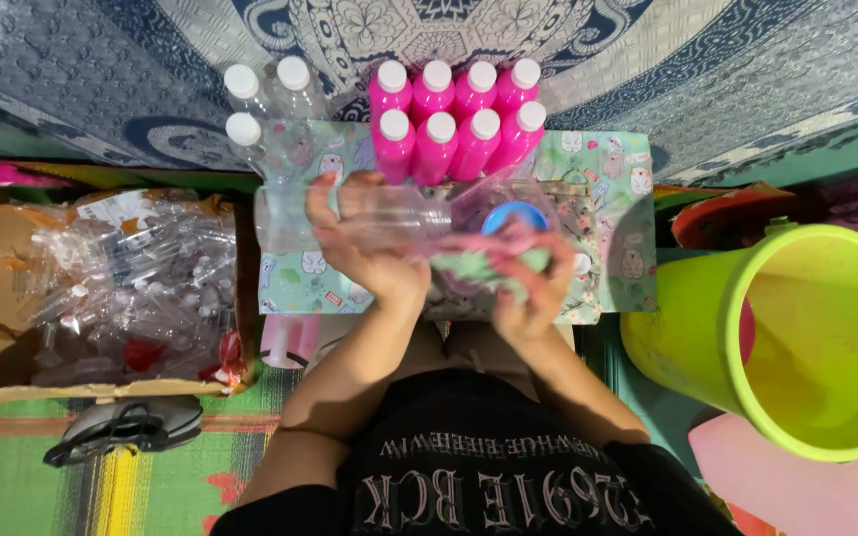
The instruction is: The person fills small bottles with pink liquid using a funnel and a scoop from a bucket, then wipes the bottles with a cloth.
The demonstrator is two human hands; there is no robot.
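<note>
Tight spot: your small table (pixel 608 199) is hemmed by pink bottles (pixel 459 119) at the far edge, box of empties (pixel 121 288) left, green bucket (pixel 806 337) right. Clear bottle (pixel 350 220) lies sideways mid-table, your left hand (pixel 364 248) clamped on it. Right hand (pixel 528 283) just beside, fingers closed on a funnel (pixel 508 213); blurred.

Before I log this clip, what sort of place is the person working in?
Probably a home floor workspace for small-scale bottling. Eight capped pink bottles stand in rows on a small patterned table, a cardboard box of empty clear bottles sits beside it, and woven mats cover the floor.
</note>
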